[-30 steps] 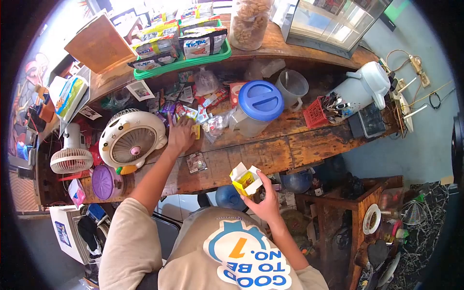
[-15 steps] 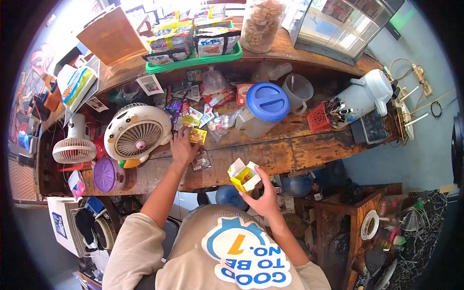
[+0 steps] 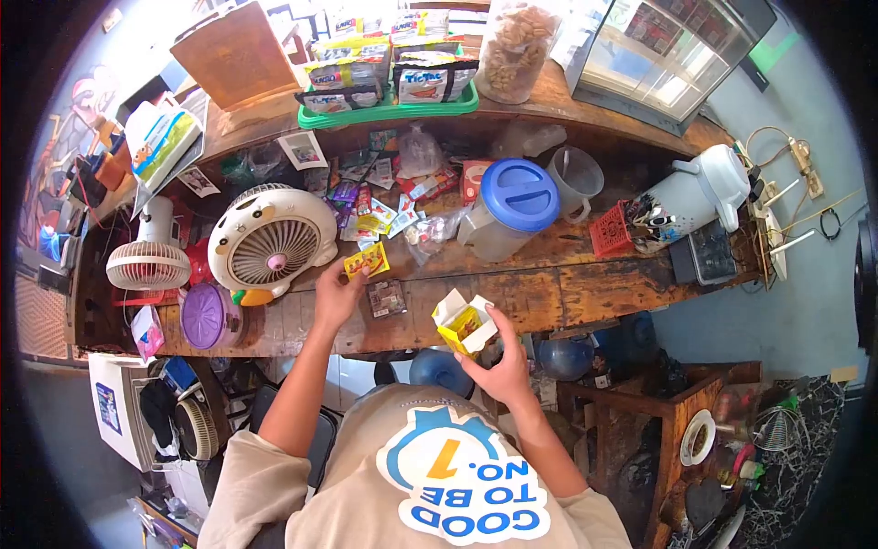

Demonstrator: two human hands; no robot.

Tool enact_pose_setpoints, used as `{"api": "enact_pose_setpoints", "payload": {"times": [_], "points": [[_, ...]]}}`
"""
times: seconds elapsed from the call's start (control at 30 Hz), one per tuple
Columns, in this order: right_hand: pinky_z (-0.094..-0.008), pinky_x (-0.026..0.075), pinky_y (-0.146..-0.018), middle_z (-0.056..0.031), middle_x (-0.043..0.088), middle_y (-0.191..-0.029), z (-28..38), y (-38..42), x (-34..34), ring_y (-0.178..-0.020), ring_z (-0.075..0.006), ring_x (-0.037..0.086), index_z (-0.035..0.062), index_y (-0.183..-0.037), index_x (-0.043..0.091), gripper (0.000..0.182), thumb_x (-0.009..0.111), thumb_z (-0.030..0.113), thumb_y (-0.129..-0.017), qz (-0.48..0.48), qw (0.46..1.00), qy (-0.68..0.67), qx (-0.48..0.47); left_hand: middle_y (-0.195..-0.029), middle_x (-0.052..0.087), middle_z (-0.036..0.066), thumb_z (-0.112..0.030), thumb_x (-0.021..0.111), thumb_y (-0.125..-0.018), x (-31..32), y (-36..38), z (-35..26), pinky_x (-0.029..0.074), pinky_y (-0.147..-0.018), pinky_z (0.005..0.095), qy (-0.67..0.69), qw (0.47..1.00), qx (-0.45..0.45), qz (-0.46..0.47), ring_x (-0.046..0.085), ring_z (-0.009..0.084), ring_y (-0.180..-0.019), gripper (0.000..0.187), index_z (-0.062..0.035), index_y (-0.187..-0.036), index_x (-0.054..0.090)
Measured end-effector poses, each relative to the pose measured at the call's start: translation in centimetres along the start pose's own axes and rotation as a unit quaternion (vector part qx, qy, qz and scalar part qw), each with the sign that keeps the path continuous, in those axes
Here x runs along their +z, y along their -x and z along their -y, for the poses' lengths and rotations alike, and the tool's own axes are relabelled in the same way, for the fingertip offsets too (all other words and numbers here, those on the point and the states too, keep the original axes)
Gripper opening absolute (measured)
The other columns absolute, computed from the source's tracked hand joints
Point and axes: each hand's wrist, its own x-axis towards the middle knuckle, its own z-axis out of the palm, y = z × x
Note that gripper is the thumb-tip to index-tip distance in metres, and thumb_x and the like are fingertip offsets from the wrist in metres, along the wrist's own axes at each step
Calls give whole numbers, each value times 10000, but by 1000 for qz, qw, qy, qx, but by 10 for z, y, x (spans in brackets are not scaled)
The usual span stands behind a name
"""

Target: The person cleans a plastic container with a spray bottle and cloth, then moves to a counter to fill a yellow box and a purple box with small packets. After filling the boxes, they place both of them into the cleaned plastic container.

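Between the fingers of my left hand [image 3: 337, 291] is a yellow packet [image 3: 367, 261], held above the wooden table. My right hand [image 3: 498, 361] grips a small yellow box [image 3: 464, 325] by its side, near the table's front edge. The box's white flaps stand open and yellow contents show inside. A dark, flat packet [image 3: 387, 299] lies on the table between my hands. Just beyond the yellow packet, several colourful sachets [image 3: 377, 218] lie in a loose pile.
Left of the pile stand a white fan [image 3: 273, 241], a smaller fan [image 3: 149, 263] and a purple container [image 3: 207, 315]. A blue-lidded jug [image 3: 508, 206], a clear mug [image 3: 576, 178], a red basket [image 3: 611, 231] and a thermos [image 3: 700, 194] stand to the right.
My left hand has lifted the yellow packet off the table and drawn it slightly back. My right hand still holds the box in nearly the same place. The camera view has shifted a little.
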Motion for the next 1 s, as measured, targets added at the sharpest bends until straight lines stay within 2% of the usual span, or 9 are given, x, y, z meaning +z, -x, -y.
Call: {"api": "enact_pose_setpoints", "payload": {"times": [0.13,0.3,0.37,0.53,0.6,0.67,0.77,0.93,1.0], "points": [[-398,514,-987,-196,581,-1402,7,-12,-3,-1211,-307,633,41,-1479,452,829,850,105,-754,5,1000,-11,-11,-959,720,35,-202,730,-960,-11,21,-19,510,-632,249,79,997,0,6,646,71,-795,257,-1,-1108,666],[-391,514,-988,-188,587,-1393,8,-24,-1,-1184,-292,642,49,-1465,466,814,858,116,-755,10,999,-2,-44,-982,727,38,-185,726,-963,-25,41,-63,504,-650,235,143,988,49,16,652,62,-806,216,-34,-1077,622],[-408,496,-1015,-191,592,-1384,9,-26,2,-1201,-308,629,52,-1457,473,807,861,129,-754,13,998,5,-62,-960,719,26,-167,725,-961,-33,51,-87,513,-706,235,145,986,72,39,653,57,-835,187,-32,-1049,630],[-436,466,-1033,-189,602,-1367,12,-25,7,-1213,-345,602,55,-1439,492,799,868,149,-740,27,994,57,-86,-945,712,2,-127,737,-941,-30,79,-130,504,-739,238,177,975,98,89,638,52,-834,122,-45,-960,649],[-444,459,-1031,-187,608,-1358,15,-25,8,-1206,-357,597,56,-1430,500,795,870,156,-735,29,992,67,-99,-882,712,-15,-141,773,-914,-24,89,-141,478,-746,217,99,981,126,108,608,34,-812,141,-25,-948,701],[-440,432,-1030,-167,635,-1334,18,-25,9,-1195,-334,621,83,-1425,525,773,838,139,-721,13,988,70,-137,-869,721,1,-130,763,-918,-15,90,-139,482,-733,247,43,981,148,122,617,40,-820,131,-24,-919,688],[-444,429,-1027,-167,638,-1324,20,-24,8,-1196,-323,622,77,-1410,532,763,834,125,-711,15,985,68,-157,-766,665,-20,-197,786,-904,1,94,-142,414,-625,245,-55,984,125,117,502,31,-694,203,-11,-912,704],[-451,430,-1025,-169,639,-1316,20,-20,4,-1206,-321,620,76,-1404,530,764,829,107,-702,0,987,67,-145,-633,600,21,-220,800,-882,12,96,-143,373,-528,285,-122,978,140,92,450,60,-580,228,-14,-869,702],[-454,431,-1025,-169,639,-1315,20,-19,2,-1210,-321,619,76,-1405,528,767,827,101,-699,-5,987,70,-148,-638,640,89,-322,787,-860,11,94,-145,450,-544,341,-226,958,140,107,584,184,-539,266,-67,-870,711]]}}
